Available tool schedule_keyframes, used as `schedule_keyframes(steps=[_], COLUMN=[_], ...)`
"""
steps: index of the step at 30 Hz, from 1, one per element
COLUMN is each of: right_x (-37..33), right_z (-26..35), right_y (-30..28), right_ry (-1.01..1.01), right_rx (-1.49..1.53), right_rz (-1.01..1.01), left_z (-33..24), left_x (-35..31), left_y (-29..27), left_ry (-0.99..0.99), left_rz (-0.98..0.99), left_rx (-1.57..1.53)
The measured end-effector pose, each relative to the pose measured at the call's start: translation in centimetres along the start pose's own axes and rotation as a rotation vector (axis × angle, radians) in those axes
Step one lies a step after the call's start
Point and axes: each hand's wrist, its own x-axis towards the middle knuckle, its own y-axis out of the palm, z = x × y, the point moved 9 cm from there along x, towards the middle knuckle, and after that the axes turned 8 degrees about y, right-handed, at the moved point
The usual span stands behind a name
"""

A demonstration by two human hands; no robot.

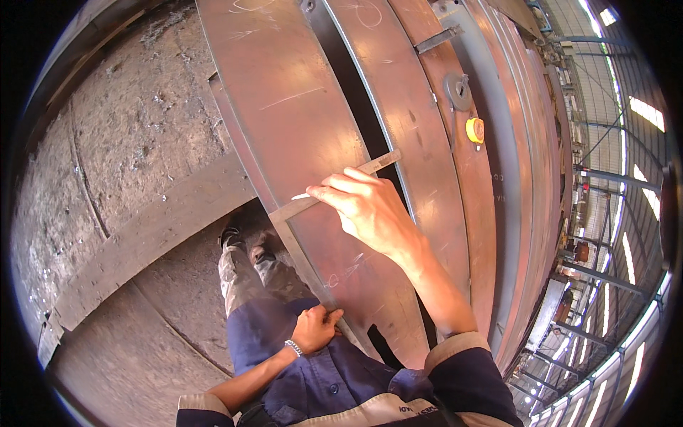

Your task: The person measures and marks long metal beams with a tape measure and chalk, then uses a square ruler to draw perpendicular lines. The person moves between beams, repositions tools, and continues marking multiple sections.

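Note:
A flat metal carpenter's square (287, 229) lies on a reddish-brown steel plate (299, 92). Its short leg crosses the plate and spans the dark gap beside it; its long leg follows the plate's near left edge toward my body. My right hand (371, 208) rests over the short leg, fingers closed in a pinch on a thin white marking chalk (302, 196) whose tip lies against the leg's edge. At the lower end of the long leg, my left hand (316, 329) is closed on the square, its fingers curled over the edge. Chalk lines and scribbles mark the plate.
Further right, more long steel plates lie side by side. On them are a yellow tape measure (475, 130), a round grey disc-shaped object (457, 92) and a short metal bar (439, 40). A curved-looking steel beam (153, 231) crosses the dirty floor at left.

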Motion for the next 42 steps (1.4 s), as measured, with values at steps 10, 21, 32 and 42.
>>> schedule_keyframes(steps=[10, 21, 32, 42], right_x=[0.3, -0.6, -4.8, -13.4], right_z=[0.7, -7.1, -4.7, -5.1], right_y=[1.3, -2.6, -8.3, -6.2], right_ry=[-0.096, -0.042, 0.177, 0.327], right_rx=[-0.073, -0.509, -0.196, -0.044], right_rz=[0.069, 0.065, -0.265, -0.298], left_z=[0.9, -0.3, -0.8, 0.6], left_x=[0.2, 0.2, -0.6, -1.8], left_y=[0.4, -0.3, 0.4, 4.2], left_ry=[0.056, 0.037, 0.005, -0.009], left_rz=[-0.012, 0.014, 0.026, 0.159], left_rx=[0.074, 0.195, 0.023, 0.11])
